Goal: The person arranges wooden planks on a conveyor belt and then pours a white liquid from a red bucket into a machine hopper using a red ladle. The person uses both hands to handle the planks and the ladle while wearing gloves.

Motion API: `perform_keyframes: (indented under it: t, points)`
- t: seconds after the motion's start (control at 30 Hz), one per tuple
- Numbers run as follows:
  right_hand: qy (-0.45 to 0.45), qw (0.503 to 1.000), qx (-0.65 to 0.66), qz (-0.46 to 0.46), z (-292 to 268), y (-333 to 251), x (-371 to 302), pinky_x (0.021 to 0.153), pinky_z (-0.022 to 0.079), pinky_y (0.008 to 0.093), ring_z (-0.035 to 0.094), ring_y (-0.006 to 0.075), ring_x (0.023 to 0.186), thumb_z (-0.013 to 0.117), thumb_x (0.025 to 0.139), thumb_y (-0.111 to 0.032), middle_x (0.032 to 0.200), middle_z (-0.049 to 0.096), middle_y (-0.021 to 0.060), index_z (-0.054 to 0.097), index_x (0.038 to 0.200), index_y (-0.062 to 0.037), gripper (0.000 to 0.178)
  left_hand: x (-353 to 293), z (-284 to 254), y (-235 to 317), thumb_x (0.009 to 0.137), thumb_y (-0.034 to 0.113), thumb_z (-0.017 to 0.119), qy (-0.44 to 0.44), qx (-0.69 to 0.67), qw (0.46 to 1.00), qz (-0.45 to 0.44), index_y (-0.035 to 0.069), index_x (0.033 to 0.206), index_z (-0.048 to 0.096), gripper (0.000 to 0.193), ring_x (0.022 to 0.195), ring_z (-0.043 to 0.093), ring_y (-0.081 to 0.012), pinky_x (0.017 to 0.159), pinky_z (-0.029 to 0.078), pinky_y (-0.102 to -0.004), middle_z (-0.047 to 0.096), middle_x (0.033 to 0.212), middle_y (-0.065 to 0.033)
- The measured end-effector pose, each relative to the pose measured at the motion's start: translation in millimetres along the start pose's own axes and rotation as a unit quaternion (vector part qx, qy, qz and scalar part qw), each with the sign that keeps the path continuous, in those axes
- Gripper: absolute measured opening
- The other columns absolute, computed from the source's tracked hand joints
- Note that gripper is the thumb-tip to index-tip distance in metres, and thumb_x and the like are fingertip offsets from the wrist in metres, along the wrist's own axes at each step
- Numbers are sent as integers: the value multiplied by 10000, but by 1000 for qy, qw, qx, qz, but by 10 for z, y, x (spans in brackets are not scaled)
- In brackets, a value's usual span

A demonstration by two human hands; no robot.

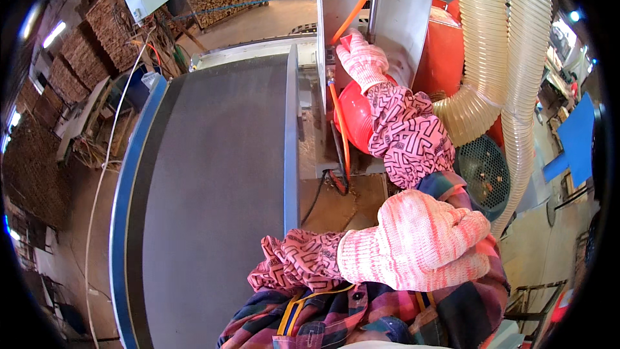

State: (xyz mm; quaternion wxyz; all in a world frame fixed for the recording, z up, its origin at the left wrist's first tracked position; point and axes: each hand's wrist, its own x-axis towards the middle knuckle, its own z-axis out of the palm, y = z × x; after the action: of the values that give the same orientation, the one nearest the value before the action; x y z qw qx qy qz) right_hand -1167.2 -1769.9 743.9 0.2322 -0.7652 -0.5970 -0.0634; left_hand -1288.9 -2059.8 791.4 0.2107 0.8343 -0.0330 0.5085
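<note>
My right hand [363, 59], in a pink-and-white knit glove, is stretched up to the grey metal housing [400, 13] of the machine, fingers curled against it right where the orange hose [356, 1] runs down; I cannot tell whether they actually grip the hose or only rest on it. The red round cover [355, 113] sits just below my wrist. My left hand [420, 245] (same kind of glove) lies close to my chest, loosely folded over the patterned sleeve [294, 258] and holding nothing. The grey conveyor belt [213, 187] stretches away on my left.
</note>
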Motion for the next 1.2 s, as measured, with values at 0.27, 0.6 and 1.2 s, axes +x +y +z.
perform_keyframes:
  t: [0.27, 0.6, 1.2]
  points:
    - [-40, 991, -113, -59, -130, -106, -64, 917, 489, 455, 639, 302, 1086, 501, 888, -570, 1155, 669, 143, 458, 1377, -117, 668, -200, -74, -70, 800, 263, 578, -49, 58, 996, 47, 173, 795, 546, 95, 513, 512, -208, 404, 377, -370, 450, 703, -36]
    - [-106, 982, -91, -124, -59, 85, 165, 994, 429, 420, 576, 332, 1166, 595, 791, -680, 1199, 644, 160, 620, 1231, -123, 711, -486, 300, -182, 842, 252, 550, 86, 41, 992, 79, 136, 886, 586, 129, 757, 596, -231, 584, 477, -379, 540, 883, -68]
    - [-109, 958, -204, -172, 17, 256, 589, 979, 412, 448, 527, 371, 1191, 610, 820, -588, 1239, 582, 239, 654, 1162, -93, 603, -553, 440, -67, 877, 205, 559, -10, 86, 995, 53, 84, 1000, 520, 177, 749, 605, -207, 606, 471, -406, 563, 851, -40]
